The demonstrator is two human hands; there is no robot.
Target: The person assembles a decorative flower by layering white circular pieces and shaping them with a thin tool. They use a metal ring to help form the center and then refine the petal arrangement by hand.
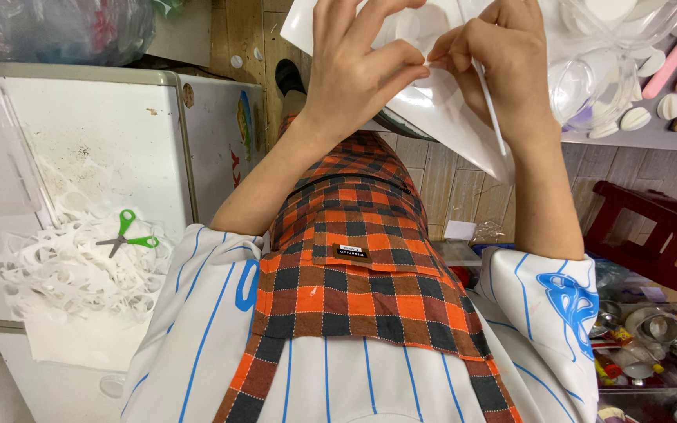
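Fingers of your left hand (354,70) and right hand (503,66) pinch the same white sheet (448,117), thumb and forefinger pressed together where the two hands meet. The sheet hangs in the air above your checked apron (354,266), its lower corner pointing down by your right wrist. To your left, green scissors (127,235) lie on a heap of white paper scraps (64,274) on the white counter (80,141), well apart from both hands.
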